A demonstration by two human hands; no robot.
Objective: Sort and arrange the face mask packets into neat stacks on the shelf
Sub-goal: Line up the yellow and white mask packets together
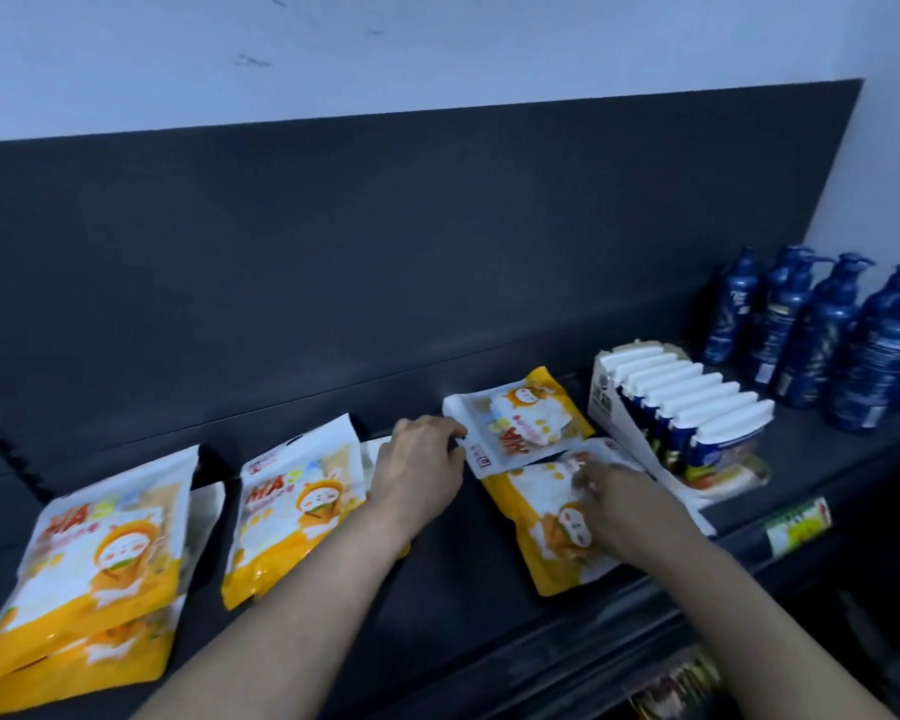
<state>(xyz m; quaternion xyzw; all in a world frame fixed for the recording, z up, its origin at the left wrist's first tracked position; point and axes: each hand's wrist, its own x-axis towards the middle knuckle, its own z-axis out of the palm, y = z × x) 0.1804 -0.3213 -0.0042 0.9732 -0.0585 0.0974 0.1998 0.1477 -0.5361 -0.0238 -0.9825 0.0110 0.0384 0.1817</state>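
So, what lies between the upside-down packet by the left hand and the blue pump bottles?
In the head view, a white open carton of upright tubes stands on the shelf between that packet and the blue pump bottles.

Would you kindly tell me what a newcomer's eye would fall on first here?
Bright orange and white mask packets dot the dark shelf: a stack at the left, a single packet in the middle. Right of centre, the left hand grips a turned packet by its corner while the right hand touches the near packet. Blue pump bottles stand far right.
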